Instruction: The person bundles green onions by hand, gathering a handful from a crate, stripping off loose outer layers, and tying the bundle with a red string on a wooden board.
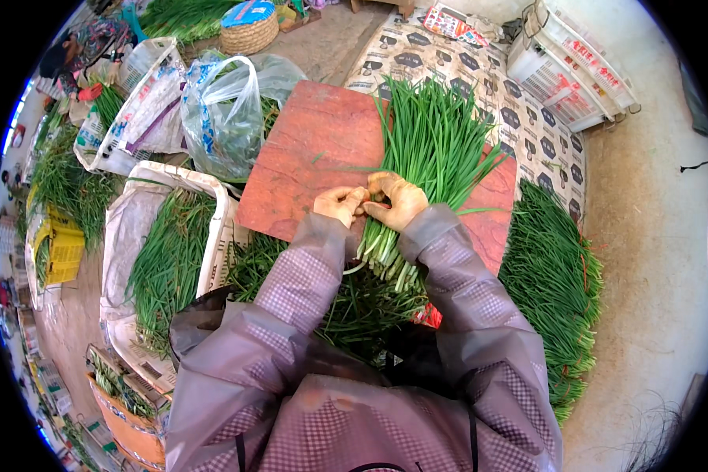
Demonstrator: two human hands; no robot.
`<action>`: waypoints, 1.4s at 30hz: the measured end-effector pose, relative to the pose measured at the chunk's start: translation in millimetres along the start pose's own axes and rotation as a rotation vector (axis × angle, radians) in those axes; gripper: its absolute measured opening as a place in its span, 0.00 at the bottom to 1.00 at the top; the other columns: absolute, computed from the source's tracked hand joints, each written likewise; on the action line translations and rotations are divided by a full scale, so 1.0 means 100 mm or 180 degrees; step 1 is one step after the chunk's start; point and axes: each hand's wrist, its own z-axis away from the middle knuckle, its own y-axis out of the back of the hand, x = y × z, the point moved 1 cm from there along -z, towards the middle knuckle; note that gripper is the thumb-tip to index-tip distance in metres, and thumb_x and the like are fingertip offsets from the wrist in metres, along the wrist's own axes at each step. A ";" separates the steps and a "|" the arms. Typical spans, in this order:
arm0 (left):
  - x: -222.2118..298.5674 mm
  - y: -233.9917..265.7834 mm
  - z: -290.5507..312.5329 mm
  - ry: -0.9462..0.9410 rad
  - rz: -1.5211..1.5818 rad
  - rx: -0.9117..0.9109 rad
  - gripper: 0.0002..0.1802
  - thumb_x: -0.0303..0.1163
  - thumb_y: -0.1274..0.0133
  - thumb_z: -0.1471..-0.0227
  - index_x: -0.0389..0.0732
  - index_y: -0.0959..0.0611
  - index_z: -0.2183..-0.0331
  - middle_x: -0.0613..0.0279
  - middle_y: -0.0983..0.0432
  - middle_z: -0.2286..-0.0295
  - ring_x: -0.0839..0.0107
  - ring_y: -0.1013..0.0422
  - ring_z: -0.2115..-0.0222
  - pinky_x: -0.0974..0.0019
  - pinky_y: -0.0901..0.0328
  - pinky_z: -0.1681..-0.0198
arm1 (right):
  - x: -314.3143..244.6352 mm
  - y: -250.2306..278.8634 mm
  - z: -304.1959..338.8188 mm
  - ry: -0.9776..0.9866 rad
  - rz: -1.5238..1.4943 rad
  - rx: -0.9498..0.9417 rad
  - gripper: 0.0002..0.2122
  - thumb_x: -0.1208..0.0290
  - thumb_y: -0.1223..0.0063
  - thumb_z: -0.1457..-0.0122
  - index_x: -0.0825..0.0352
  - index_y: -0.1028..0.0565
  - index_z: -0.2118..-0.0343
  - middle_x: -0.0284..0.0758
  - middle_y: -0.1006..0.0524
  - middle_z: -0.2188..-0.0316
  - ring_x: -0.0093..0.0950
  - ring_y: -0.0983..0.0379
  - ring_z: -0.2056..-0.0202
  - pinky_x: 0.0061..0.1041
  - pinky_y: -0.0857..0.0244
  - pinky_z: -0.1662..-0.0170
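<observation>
A thick bunch of garlic chives (440,134) lies on a reddish board (315,134) in front of me, leaves pointing away and pale stem ends (389,256) toward me. Over its stems, my right hand (400,200) is closed on the bunch, with thumb and fingers curled toward the left. At the bunch's left side my left hand (341,205) is closed in a pinch, its fingertips meeting those of the right. Whatever the left fingertips hold is hidden or too small to make out.
A big heap of chives (551,291) lies at the right beside the wall. Left of the board stand a white crate of greens (220,228) and a clear plastic bag (228,118). White baskets (562,79) stand at the far right near patterned sheeting (464,59).
</observation>
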 end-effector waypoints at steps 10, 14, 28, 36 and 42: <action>0.60 -0.03 0.20 -0.1931 -0.0946 0.0183 0.05 0.26 0.45 0.53 0.33 0.20 0.72 0.55 0.24 0.69 0.65 0.27 0.66 0.65 0.33 0.65 | 0.19 0.04 0.00 -0.0692 -0.2060 -0.0458 0.11 0.76 0.47 0.45 0.72 0.25 0.59 0.34 0.22 0.66 0.22 0.28 0.64 0.22 0.35 0.57; 0.50 -0.23 0.36 -0.0795 0.0526 -0.0313 0.19 0.23 0.40 0.56 0.34 0.26 0.60 0.56 0.25 0.67 0.72 0.28 0.68 0.67 0.32 0.61 | 0.36 0.09 0.00 -0.0380 -0.3005 -0.0319 0.07 0.78 0.47 0.45 0.72 0.24 0.64 0.33 0.23 0.68 0.21 0.29 0.66 0.22 0.35 0.59; 0.92 -0.20 0.55 -0.0426 -0.1963 -0.1306 0.60 0.42 0.33 0.69 0.41 0.51 0.40 0.41 0.36 0.50 0.48 0.34 0.51 0.58 0.39 0.47 | -0.28 0.50 0.00 0.0230 -0.2164 0.0080 0.05 0.78 0.46 0.46 0.72 0.23 0.67 0.32 0.24 0.71 0.21 0.29 0.68 0.20 0.35 0.62; 1.01 0.00 0.63 -0.2403 -0.4334 -0.0723 0.24 0.29 0.57 0.49 0.39 0.31 0.48 0.57 0.44 0.43 0.56 0.39 0.48 0.59 0.39 0.48 | -0.56 0.62 0.23 0.0124 -0.2732 -0.0083 0.05 0.76 0.46 0.44 0.71 0.23 0.66 0.31 0.25 0.73 0.17 0.32 0.74 0.16 0.38 0.69; 0.31 -0.13 0.61 -0.2891 -0.4538 -0.0053 0.23 0.33 0.59 0.48 0.34 0.29 0.51 0.49 0.37 0.48 0.53 0.43 0.45 0.51 0.47 0.44 | -0.32 0.24 0.09 -0.1089 -0.3156 0.0353 0.06 0.75 0.50 0.42 0.73 0.25 0.67 0.33 0.25 0.77 0.16 0.37 0.83 0.14 0.43 0.79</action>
